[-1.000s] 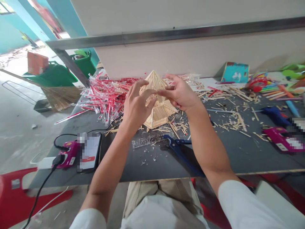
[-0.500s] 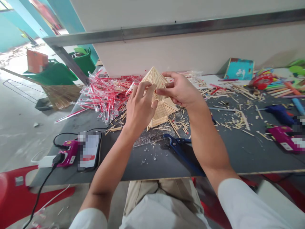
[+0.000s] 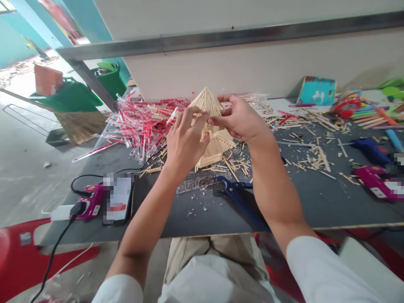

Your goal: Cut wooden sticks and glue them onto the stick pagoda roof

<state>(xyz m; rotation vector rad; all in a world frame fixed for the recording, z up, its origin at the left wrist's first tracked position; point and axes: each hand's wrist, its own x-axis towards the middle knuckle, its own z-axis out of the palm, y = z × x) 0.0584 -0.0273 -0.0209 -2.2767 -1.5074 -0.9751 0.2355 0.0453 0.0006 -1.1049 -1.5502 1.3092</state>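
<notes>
A pyramid built of thin wooden sticks (image 3: 211,105) stands on the dark grey table (image 3: 315,206), near its far middle. My left hand (image 3: 186,141) is curled against the pyramid's near left face, fingers pressed on the sticks. My right hand (image 3: 238,118) pinches the pyramid's near face just right of the left fingers, thumb and forefinger together. Whether a loose stick sits between those fingertips is hidden. Loose stick offcuts (image 3: 236,166) lie round the pyramid's base.
A heap of red and clear wrappers (image 3: 139,122) lies left of the pyramid. Blue-handled pliers (image 3: 236,195) and a clear ruler (image 3: 195,185) lie near me. A phone (image 3: 118,204) and pink glue gun (image 3: 90,202) sit left; another pink tool (image 3: 375,183), pens (image 3: 362,113) right.
My left hand's fingers have curled from spread to pressed on the pyramid's face, closing up to the right hand. The right hand has barely moved.
</notes>
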